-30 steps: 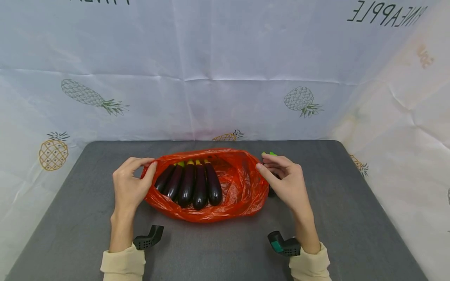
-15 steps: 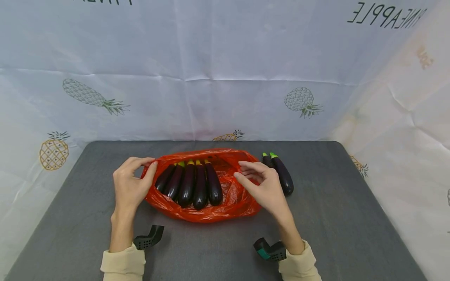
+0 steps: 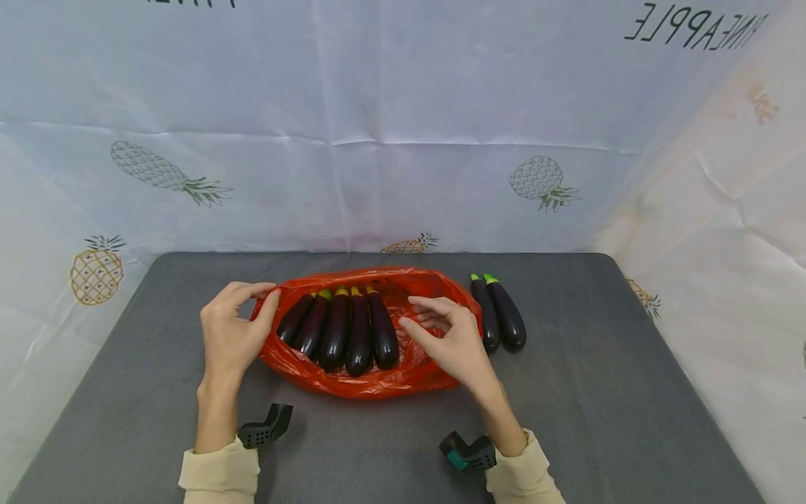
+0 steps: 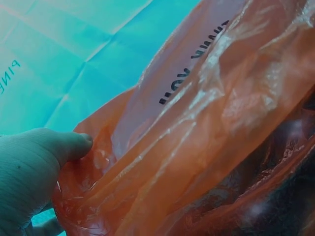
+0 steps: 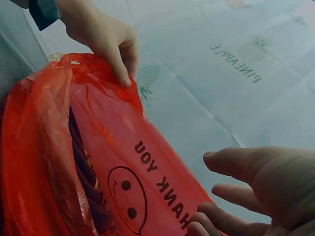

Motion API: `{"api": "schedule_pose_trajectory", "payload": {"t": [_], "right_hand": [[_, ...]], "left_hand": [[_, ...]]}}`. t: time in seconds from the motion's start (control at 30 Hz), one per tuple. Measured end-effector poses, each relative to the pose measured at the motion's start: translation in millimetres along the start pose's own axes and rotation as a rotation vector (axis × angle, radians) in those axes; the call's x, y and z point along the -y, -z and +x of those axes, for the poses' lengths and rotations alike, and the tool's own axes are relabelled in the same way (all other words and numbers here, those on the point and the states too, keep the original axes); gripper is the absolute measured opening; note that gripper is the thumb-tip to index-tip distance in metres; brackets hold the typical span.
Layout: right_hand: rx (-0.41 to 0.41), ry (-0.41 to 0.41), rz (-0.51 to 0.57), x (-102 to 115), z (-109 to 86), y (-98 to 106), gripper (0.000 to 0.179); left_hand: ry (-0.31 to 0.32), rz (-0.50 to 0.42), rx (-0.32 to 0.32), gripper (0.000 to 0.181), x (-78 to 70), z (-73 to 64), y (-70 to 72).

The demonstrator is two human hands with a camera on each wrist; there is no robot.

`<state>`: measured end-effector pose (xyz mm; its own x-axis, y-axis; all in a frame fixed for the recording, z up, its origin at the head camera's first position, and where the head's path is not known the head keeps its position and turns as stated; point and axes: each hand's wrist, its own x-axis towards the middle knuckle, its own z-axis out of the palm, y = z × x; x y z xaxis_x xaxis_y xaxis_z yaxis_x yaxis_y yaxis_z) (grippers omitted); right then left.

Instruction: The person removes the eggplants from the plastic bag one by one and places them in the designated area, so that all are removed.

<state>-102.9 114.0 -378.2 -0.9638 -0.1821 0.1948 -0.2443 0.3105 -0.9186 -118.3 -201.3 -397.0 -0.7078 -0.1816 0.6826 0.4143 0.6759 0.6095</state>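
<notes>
A red plastic bag (image 3: 403, 384) lies with its mouth spread wide on the table, and several eggplants (image 3: 359, 332) rest side by side in its left half. My left hand (image 3: 233, 332) pinches the bag's left rim between thumb and fingers; the left wrist view shows the thumb (image 4: 74, 146) on the film. Over the right part of the bag's mouth hovers my right hand (image 3: 450, 343), fingers apart and holding nothing. Two more eggplants (image 3: 506, 315) lie outside, just right of the bag. In the right wrist view, printed lettering and a smiley face (image 5: 128, 199) show on the bag.
The dark grey table (image 3: 598, 392) extends around the bag on all sides. A white pineapple-print cloth (image 3: 403, 189) hangs behind the table and along its sides. A black wrist camera (image 3: 467, 451) sits on each forearm.
My right hand has let go of the bag's right rim and moved left over the opening, uncovering the two eggplants outside. The left hand keeps its hold on the rim.
</notes>
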Motion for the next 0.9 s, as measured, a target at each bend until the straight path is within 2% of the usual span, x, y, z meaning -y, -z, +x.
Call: {"api": "schedule_pose_trajectory", "payload": {"t": [0.37, 0.67, 0.9], "right_hand": [[0.041, -0.069, -0.054, 0.0, 7.6, -17.0, 0.035], [0.016, -0.075, -0.026, 4.3, 15.0, -30.6, 0.037], [-0.026, -0.096, -0.023, 1.9, 16.3, -41.0, 0.038]], "left_hand": [[0.01, 0.02, 0.01, 0.008, -1.5, 1.0, 1.4], [-0.01, 0.048, 0.009, 0.007, -1.8, 1.2, 3.2], [-0.012, 0.009, -0.004, 0.007, -0.6, 0.3, 1.7]]}}
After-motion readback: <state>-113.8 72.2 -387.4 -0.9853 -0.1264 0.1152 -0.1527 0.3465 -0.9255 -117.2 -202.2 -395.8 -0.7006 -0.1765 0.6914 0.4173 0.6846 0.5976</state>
